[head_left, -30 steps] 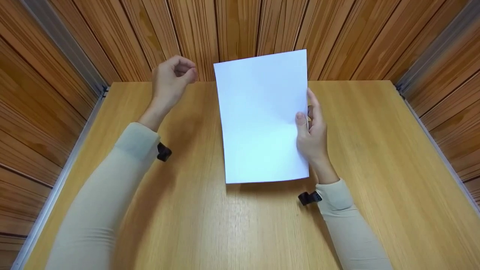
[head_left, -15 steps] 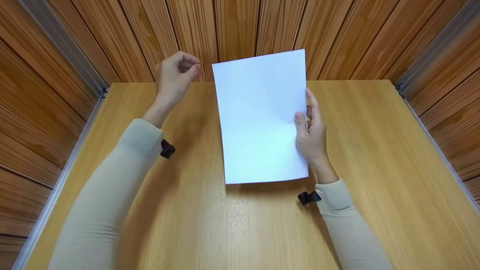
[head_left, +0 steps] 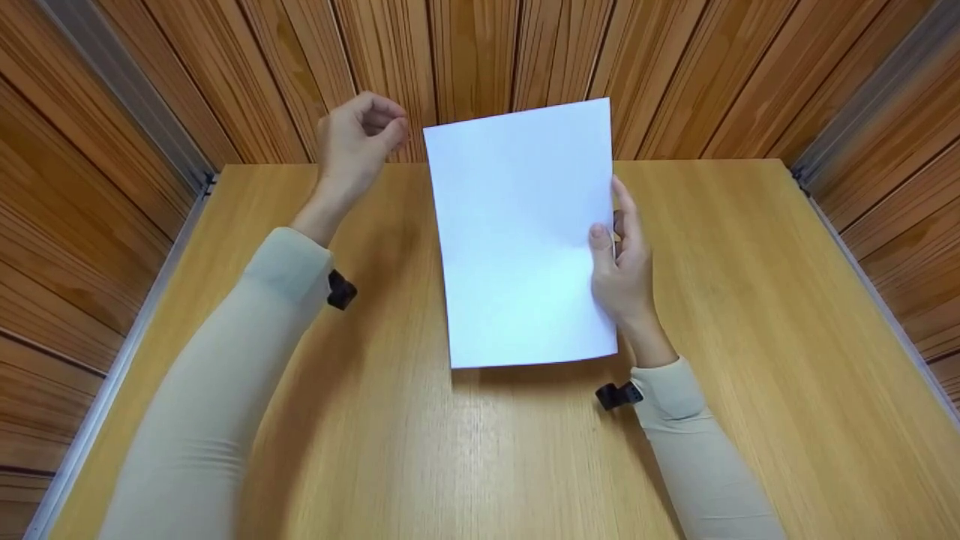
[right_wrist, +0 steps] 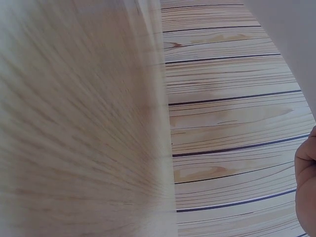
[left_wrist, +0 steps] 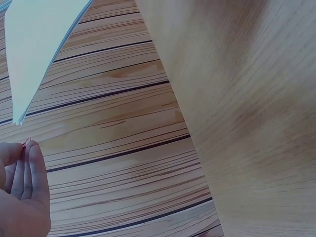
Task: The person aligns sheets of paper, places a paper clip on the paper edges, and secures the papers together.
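Observation:
In the head view my right hand [head_left: 624, 277] grips the right edge of a stack of white paper sheets [head_left: 521, 225], thumb on the front and fingers behind. The stack is held up, tilted, above the table. Layered sheet edges [left_wrist: 54, 59] show in the left wrist view. My left hand [head_left: 354, 146] is raised left of the stack's top left corner, apart from it. Between thumb and forefinger it pinches a small, thin red loop [left_wrist: 27, 141], which looks like a paper clip. Only part of my right hand [right_wrist: 306, 182] appears in the right wrist view.
A light wooden table [head_left: 480, 442] lies under both hands. Wood-plank walls [head_left: 472, 60] rise behind it and on both sides, with metal rails [head_left: 142, 300] along the side edges. Each cuff carries a small black camera [head_left: 342, 290].
My left hand has moved up and slightly right, closer to the top left corner of the sheets. The right hand and the stack have hardly shifted.

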Available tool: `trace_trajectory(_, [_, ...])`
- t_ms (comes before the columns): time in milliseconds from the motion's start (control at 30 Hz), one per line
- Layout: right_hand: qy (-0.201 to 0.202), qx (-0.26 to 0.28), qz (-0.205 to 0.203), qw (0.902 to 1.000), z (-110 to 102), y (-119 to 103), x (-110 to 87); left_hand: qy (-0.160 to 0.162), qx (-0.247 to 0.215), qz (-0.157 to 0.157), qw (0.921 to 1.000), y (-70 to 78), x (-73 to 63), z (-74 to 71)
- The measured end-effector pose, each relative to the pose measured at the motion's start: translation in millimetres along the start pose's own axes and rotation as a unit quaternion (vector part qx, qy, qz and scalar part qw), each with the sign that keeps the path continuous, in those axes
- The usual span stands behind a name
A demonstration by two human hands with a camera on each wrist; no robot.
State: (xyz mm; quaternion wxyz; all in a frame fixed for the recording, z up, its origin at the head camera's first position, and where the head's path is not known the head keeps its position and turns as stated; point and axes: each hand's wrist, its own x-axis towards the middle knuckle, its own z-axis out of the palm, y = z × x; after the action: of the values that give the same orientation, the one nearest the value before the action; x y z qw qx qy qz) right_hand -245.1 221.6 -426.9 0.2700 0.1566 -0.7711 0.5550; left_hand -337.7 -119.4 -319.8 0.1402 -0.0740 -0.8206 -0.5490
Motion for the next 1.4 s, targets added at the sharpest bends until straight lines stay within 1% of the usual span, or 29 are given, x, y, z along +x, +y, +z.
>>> trace_trajectory(167, [0.004,-0.001,0.005,1.0,0.8,0.8,-0.2,-0.005,-0.012,0.003,0.9999,1.5,2.7,1.1])
trace_trajectory(333, [0.005,-0.002,0.005,1.0,1.2,0.3,-0.4,-0.003,-0.005,-0.004,1.0,2.0,4.6,3.3])
trace_trajectory(567, [0.004,-0.002,0.005,1.0,0.9,-0.5,-0.4,-0.006,-0.016,-0.006,0.9998,2.0,5.2,5.8])
trace_trajectory(633, [0.002,-0.002,0.004,1.0,0.9,-0.6,-0.5,-0.008,-0.019,-0.01,0.9997,2.3,5.6,6.2])
trace_trajectory(933, [-0.006,0.007,0.012,0.9999,1.5,-2.7,-1.5,-0.025,-0.059,-0.036,0.9973,5.5,7.5,7.1])
trace_trajectory(1033, [-0.002,0.005,0.005,1.0,2.6,-2.2,-1.3,-0.029,-0.066,-0.035,0.9968,7.4,7.5,7.4])
trace_trajectory(1167, [0.006,0.001,-0.006,1.0,3.4,-1.8,-1.0,-0.036,-0.076,-0.025,0.9962,9.2,6.8,7.9])
trace_trajectory(1400, [0.002,0.003,-0.002,1.0,3.4,-1.8,-0.7,-0.039,-0.085,-0.025,0.9953,9.8,7.1,8.8])
